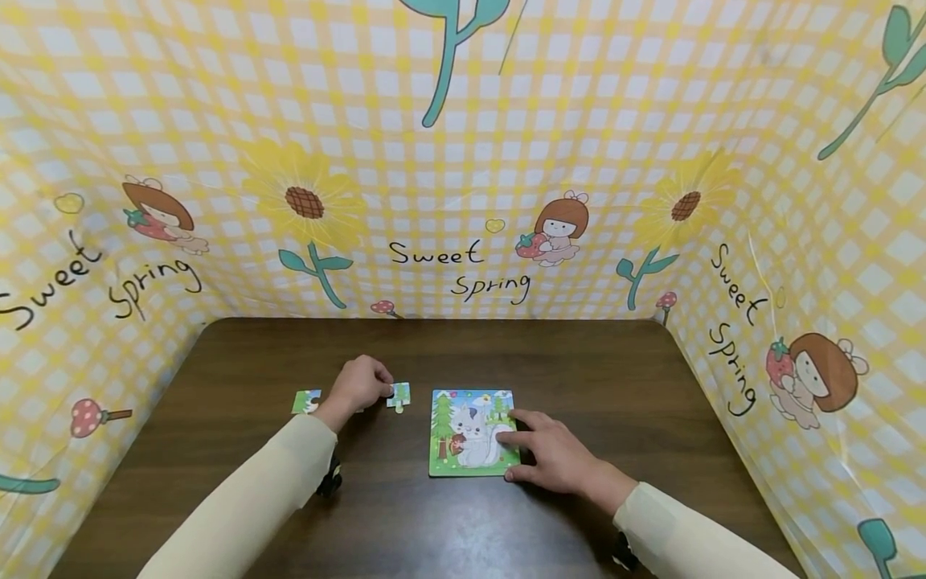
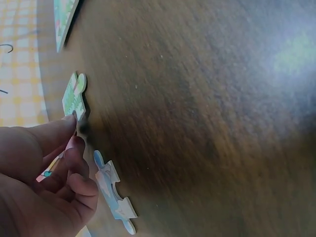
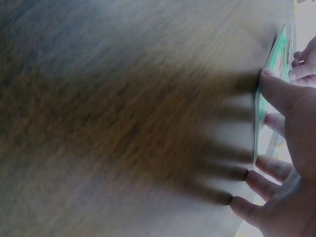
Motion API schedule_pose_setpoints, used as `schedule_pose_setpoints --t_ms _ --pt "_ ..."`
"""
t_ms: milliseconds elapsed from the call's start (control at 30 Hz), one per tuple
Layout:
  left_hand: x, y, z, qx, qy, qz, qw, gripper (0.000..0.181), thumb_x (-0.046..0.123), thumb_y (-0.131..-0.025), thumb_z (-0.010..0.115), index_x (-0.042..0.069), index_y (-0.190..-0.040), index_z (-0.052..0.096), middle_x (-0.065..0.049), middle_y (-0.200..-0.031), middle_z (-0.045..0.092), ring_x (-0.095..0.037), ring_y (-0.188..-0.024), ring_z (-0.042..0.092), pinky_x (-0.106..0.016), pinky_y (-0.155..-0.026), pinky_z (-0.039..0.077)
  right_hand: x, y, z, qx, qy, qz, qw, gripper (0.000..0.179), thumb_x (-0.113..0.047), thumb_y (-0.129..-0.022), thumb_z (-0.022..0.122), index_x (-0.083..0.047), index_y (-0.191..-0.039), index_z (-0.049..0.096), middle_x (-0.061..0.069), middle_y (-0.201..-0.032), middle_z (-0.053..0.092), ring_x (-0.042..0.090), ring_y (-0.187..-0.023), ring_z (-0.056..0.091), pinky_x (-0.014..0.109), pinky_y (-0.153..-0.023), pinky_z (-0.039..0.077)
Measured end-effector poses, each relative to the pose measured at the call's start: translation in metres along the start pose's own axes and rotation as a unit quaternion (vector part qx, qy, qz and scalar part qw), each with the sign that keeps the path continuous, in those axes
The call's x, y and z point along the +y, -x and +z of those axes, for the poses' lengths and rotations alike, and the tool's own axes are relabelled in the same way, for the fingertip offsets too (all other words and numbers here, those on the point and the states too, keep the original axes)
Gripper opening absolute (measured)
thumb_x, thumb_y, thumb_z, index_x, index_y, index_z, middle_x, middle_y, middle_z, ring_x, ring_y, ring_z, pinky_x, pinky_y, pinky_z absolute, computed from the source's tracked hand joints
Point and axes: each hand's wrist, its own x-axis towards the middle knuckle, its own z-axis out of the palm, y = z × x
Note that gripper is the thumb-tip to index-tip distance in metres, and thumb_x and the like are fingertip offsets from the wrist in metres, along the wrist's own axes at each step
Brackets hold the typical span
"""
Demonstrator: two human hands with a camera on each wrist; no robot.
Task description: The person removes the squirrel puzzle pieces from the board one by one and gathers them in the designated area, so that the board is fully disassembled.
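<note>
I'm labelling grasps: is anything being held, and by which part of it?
The left hand pinches a loose puzzle piece by its left edge in the head view. The right hand, fingers spread, rests on the square puzzle's right side.

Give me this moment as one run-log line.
left grip: pinches piece | right grip: touches puzzle, right side | pinched piece: apart from puzzle | leftmost piece: on table

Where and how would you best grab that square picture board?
I'd probably pinch the picture board by its left edge, coming in from the left: it lies flat and thin, that edge is uncovered, and the right hand rests at the opposite edge.
</note>
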Motion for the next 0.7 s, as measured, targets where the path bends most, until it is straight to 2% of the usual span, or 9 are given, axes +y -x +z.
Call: schedule_pose_setpoints --t_ms 167,467,600,700 --pt "0.002 -0.002 0.002 -0.002 -0.013 -0.001 0.9999 0.01 0.013 -0.091 0.076 0.005 -0.096 0.08 -0.009 -0.097 0.076 -0.023 -0.084 0.065 -0.043 -0.078 0.057 0.001 0.0 0.001 0.002 0.0 0.0 1.0 0.058 -0.051 -0.09 0.076 -0.026 -0.141 0.065 0.015 -0.158 0.044 0.038 -0.142 0.044 0.061 -0.109 0.04" --pt "0.004 0.003 0.001 0.011 -0.031 0.005 0.9995 0.014 0.009 -0.09 0.075 0.005 -0.101 0.08 -0.011 -0.104 0.077 -0.027 -0.093 0.069 -0.049 -0.089 0.057 0.0 -0.002 0.001 0.006 0.003 -0.006 1.0 0.058 -0.05 -0.09 0.075 -0.025 -0.141 0.064 0.015 -0.158 0.044 0.038 -0.141 0.045 0.061 -0.108 0.041" --pt "0.005 0.007 -0.003 0.006 -0.022 0.005 0.9997 0.012 0.012 -0.094 0.07 0.006 -0.097 0.08 -0.009 -0.097 0.076 -0.021 -0.079 0.065 -0.041 -0.075 0.057 -0.001 -0.002 0.0 0.0 0.001 -0.002 1.0 0.058 -0.051 -0.09 0.075 -0.025 -0.141 0.064 0.015 -0.158 0.043 0.038 -0.142 0.044 0.061 -0.109 0.04" --pt "0.006 0.012 -0.007 0.007 -0.01 0.007 0.9999 0.017 0.014 -0.096 0.064 0.006 -0.097 0.08 -0.008 -0.095 0.075 -0.019 -0.067 0.061 -0.035 -0.064 0.052 -0.002 -0.001 -0.001 -0.007 0.002 0.005 1.0 0.058 -0.052 -0.091 0.074 -0.026 -0.141 0.064 0.015 -0.158 0.043 0.038 -0.143 0.043 0.061 -0.109 0.04"
